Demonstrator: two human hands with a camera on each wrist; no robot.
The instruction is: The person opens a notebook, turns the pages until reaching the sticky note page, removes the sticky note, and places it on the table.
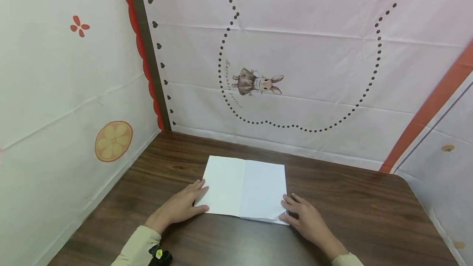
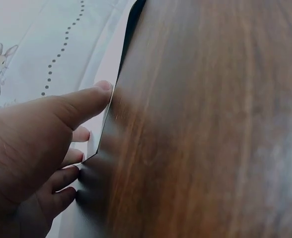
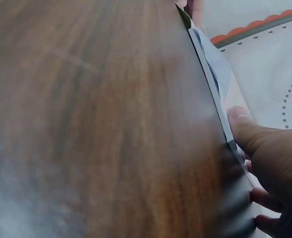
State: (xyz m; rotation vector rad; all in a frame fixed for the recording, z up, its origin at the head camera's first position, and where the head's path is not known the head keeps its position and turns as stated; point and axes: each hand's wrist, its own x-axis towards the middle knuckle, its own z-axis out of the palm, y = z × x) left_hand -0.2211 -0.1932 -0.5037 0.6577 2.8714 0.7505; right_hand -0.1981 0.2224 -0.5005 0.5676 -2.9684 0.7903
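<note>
An open notebook [image 1: 224, 186] lies on the brown wooden table, its left page plain and its right page faintly ruled. My left hand [image 1: 182, 204] rests at the notebook's left edge, the thumb on the lower left corner and the other fingers spread along the side. At the opposite edge is my right hand [image 1: 304, 218], with its thumb on the lower right corner and its fingertips beside the page. The right wrist view shows the page stack [image 3: 210, 74] bulging slightly above the cover near that thumb. Neither hand lifts the notebook off the table.
The wooden table [image 1: 354, 200] extends around the notebook. Behind it hangs a white printed cloth [image 1: 303, 60] with a rabbit figure and dotted lines. More cloth [image 1: 55, 93] stands along the left side. A dark strapped device [image 1: 160, 254] sits on the left wrist.
</note>
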